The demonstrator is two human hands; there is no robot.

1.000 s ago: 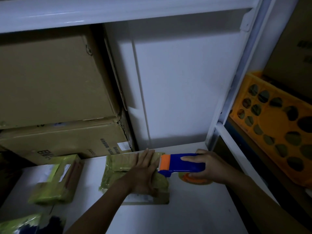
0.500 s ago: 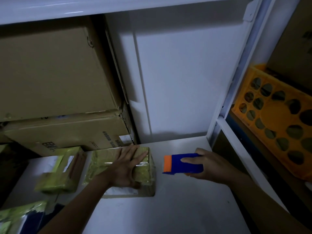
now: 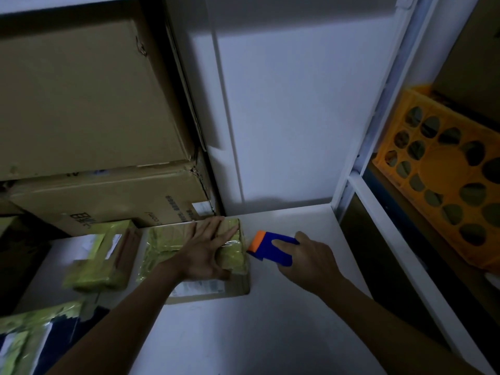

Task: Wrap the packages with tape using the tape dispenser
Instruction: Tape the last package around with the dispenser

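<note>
OPERATOR: What fills the frame?

SPOTTER: A dim stockroom bay. Stacked cardboard boxes (image 3: 81,90) crowd the far left of the white shelf (image 3: 270,307) in front of you. An orange crate (image 3: 446,190) sits in the next bay to the right.

OPERATOR: And the package?

SPOTTER: The yellow-green package (image 3: 159,247) lies at the shelf's middle, just in front of the boxes, its long axis running near to far. A second package (image 3: 97,263) lies just beside it on the left. What looks like a third package (image 3: 24,336) shows at the near left corner.

OPERATOR: My hands?

SPOTTER: Your left grip (image 3: 208,250) is released, fingers straight and spread, palm pressing flat on the package's right half. Your right grip (image 3: 311,262) is clenched round the blue tape dispenser (image 3: 273,247). The dispenser lies crosswise to the package, its orange nose pointing left.

OPERATOR: How do the two sit?

SPOTTER: The package lies directly left of the dispenser, with the nose just beside its right edge. Whether they touch cannot be told in this light. Your right grip is the nearer to that edge. I judge the coming pass runs leftward across the short way of the package, toward your left fingers. That palm may need to give room while pinning the package down.
</note>
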